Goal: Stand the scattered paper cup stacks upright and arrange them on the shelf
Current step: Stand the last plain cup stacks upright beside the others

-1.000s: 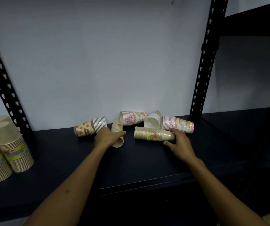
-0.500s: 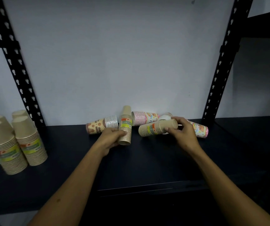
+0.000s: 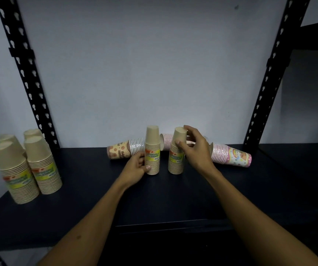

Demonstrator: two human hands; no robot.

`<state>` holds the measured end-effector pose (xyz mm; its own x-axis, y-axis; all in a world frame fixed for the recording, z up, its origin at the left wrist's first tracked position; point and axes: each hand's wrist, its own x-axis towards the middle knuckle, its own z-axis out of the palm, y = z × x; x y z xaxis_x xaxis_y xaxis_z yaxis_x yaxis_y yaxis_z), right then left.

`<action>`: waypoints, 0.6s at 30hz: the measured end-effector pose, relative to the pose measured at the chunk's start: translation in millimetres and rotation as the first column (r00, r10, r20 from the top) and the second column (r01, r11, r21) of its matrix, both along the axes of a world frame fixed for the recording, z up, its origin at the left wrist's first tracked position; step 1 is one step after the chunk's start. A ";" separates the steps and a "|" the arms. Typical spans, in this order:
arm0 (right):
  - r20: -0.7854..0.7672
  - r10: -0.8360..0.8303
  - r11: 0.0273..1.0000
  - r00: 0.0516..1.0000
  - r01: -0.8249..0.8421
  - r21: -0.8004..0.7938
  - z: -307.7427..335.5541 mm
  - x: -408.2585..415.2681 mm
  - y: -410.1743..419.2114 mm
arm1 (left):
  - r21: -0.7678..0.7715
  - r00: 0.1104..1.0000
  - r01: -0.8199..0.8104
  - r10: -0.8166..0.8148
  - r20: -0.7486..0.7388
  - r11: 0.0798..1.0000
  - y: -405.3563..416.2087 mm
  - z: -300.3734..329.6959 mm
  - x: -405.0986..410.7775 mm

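The left hand (image 3: 135,167) holds one brown stack (image 3: 152,150) low so it stays up. The right hand (image 3: 194,150) grips another stack (image 3: 177,152), a bit tilted, to set it straight. Both sit mid-shelf (image 3: 173,198). Three printed stacks lie flat at 12 o'clock.

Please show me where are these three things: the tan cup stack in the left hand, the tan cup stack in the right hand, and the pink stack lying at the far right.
left tan stack (image 3: 152,148), head view, upper wall.
right tan stack (image 3: 175,164), head view, lower ribbed part.
pink stack (image 3: 231,157), head view, middle of its side.
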<state>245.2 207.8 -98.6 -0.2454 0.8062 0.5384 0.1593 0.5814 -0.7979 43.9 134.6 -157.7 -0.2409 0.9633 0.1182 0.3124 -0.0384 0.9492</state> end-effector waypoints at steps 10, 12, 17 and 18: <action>0.084 0.124 0.980 0.989 -0.109 -0.166 -43.2 2.9 -9.6 | 0.040 0.999 0.009 -0.008 -0.045 0.999 -1.8 -3.4 2.6; 0.163 0.138 0.970 0.977 -0.100 -0.223 -57.4 5.6 -8.7 | 0.059 1.000 0.002 -0.002 -0.012 0.998 -2.1 -2.3 3.5; 0.218 0.126 0.959 0.968 -0.063 -0.276 -60.7 1.8 -1.5 | 0.069 0.997 -0.073 0.071 0.034 0.995 2.1 -5.4 5.9; 0.225 0.120 0.959 0.967 -0.055 -0.277 -60.8 0.3 0.0 | 0.073 0.996 -0.084 0.082 0.028 0.994 3.0 -6.5 6.1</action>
<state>245.5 207.8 -159.4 -0.4157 0.8812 0.2250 0.3206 0.3735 -0.8705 50.1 137.6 -164.2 -0.3236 0.9286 0.1818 0.2937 -0.0841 0.9522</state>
